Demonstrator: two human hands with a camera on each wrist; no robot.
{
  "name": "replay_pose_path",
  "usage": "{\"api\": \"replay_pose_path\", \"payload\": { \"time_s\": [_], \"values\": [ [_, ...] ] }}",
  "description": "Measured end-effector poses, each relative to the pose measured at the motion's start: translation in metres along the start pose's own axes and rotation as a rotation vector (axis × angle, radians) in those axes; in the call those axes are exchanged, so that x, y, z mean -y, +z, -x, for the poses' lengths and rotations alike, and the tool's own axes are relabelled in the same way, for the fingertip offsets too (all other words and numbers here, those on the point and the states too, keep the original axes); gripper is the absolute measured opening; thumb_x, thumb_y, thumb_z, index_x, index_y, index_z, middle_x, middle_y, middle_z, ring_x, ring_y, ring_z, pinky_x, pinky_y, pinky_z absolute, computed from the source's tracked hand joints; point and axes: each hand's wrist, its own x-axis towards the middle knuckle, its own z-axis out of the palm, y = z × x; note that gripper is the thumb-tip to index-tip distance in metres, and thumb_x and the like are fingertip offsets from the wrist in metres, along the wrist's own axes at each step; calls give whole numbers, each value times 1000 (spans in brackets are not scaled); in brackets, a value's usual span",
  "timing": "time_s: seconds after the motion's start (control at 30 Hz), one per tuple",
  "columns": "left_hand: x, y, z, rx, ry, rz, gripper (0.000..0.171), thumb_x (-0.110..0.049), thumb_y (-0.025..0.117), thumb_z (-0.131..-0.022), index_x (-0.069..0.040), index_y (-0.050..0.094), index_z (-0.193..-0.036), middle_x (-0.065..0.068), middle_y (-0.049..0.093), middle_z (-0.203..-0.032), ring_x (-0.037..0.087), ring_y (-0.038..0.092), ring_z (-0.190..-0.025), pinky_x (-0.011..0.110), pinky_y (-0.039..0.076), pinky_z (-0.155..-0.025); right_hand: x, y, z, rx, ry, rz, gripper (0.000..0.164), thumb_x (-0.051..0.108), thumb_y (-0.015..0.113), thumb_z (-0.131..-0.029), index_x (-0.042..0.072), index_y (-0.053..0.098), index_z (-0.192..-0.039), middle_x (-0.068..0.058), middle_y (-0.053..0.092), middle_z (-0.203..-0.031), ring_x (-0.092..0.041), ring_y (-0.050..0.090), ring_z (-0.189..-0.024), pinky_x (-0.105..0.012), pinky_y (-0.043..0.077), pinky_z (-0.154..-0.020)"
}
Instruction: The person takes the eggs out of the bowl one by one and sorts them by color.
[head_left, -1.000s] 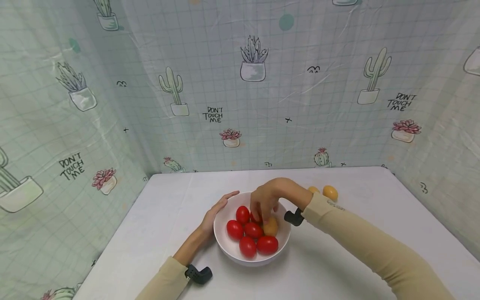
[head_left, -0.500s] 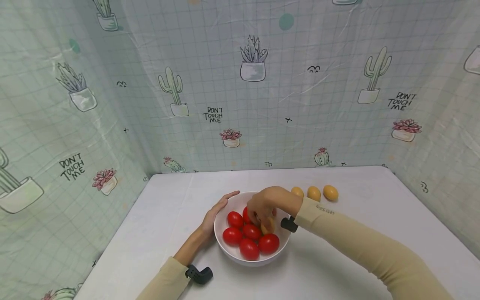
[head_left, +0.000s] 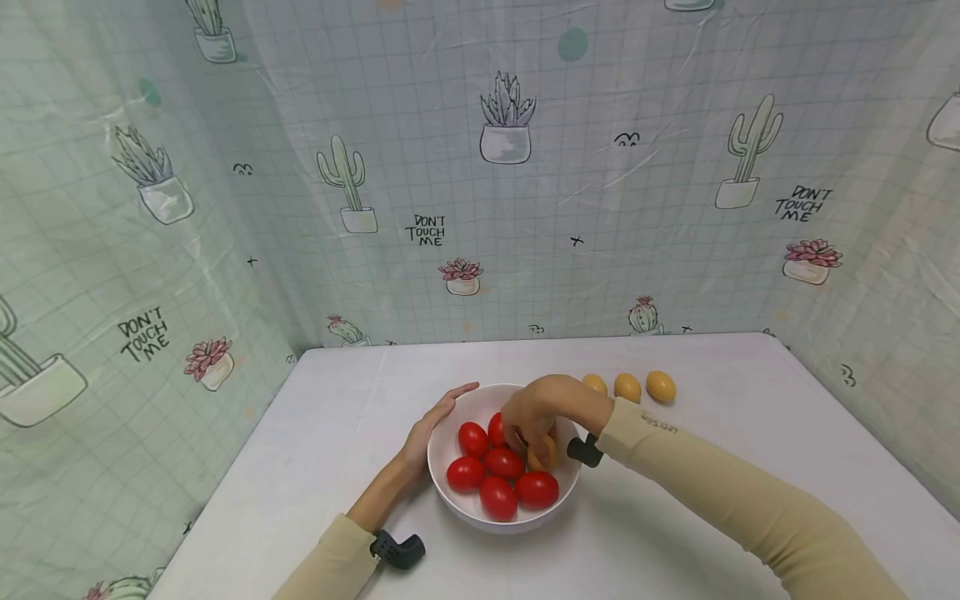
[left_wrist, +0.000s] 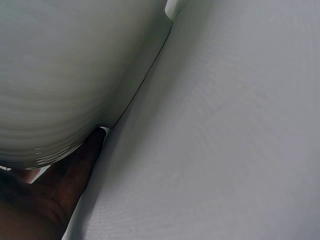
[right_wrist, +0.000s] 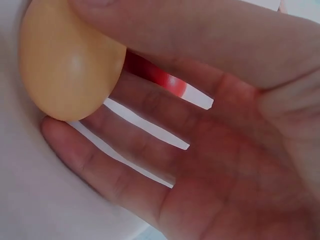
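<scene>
A white bowl (head_left: 442,492) with several glossy red egg-shaped objects (head_left: 498,497) stands on the table. My left hand (head_left: 422,437) rests along the bowl's left side, fingers straight and reaching to the far rim. In the left wrist view, part of that hand (left_wrist: 65,185) lies against the bowl's underside. My right hand (head_left: 536,412) reaches down into the bowl from the right and holds a smooth yellow egg-shaped object (head_left: 542,454). Seen from the right wrist, the thumb lies over this yellow object (right_wrist: 70,65) and the fingers are behind it, close to the bowl wall (right_wrist: 30,170).
Behind the right forearm lie a yellow egg-shaped object (head_left: 595,384), a second yellow object (head_left: 627,387) and a third yellow object (head_left: 661,386). The white table (head_left: 360,375) meets a patterned cloth backdrop (head_left: 555,292) at its far edge.
Inside the bowl, the red objects have shifted a little. My right hand moved slightly while holding the yellow object, uncovering another on the table. The left hand stays still.
</scene>
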Motion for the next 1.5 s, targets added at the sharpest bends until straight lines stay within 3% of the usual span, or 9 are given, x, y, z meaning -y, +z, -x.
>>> {"api": "replay_pose_path", "payload": {
  "time_s": [0.5, 0.77, 1.17, 1.5],
  "values": [
    [1, 0, 0, 2, 3, 16, 53, -35, 18, -112, -23, 33, -161, 6, 39, -164, 16, 46, -143, 20, 44, -112, -4, -6, 11, 37, -52, 6, 20, 7, 83, -82, 22, 72, -88, 7, 62, -92, -13, 56, -89, -31, 58, -76],
    [2, 0, -1, -14, -4, 8, 52, -36, 18, -112, -25, 36, -160, 4, 41, -163, 15, 48, -141, 20, 46, -111, -7, -10, 20, -4, -84, -62, 21, 5, 83, -80, 20, 70, -88, 6, 64, -91, -14, 58, -90, -32, 58, -77],
    [1, -1, 0, -7, -2, -19, 53, -41, 19, -111, -28, 35, -160, 5, 41, -163, 23, 47, -143, 22, 49, -108, -11, -14, 36, -98, -91, -134, 26, 9, 85, -79, 24, 72, -96, 8, 67, -99, -14, 61, -100, -35, 60, -86],
    [2, -2, 0, -8, -9, -17, 53, -41, 19, -111, -28, 35, -160, 4, 41, -163, 25, 46, -145, 23, 48, -109, -25, -15, 51, -175, -177, -159, 26, 9, 80, -85, 27, 75, -104, 8, 67, -107, -16, 60, -108, -35, 60, -87]
  ]
}}
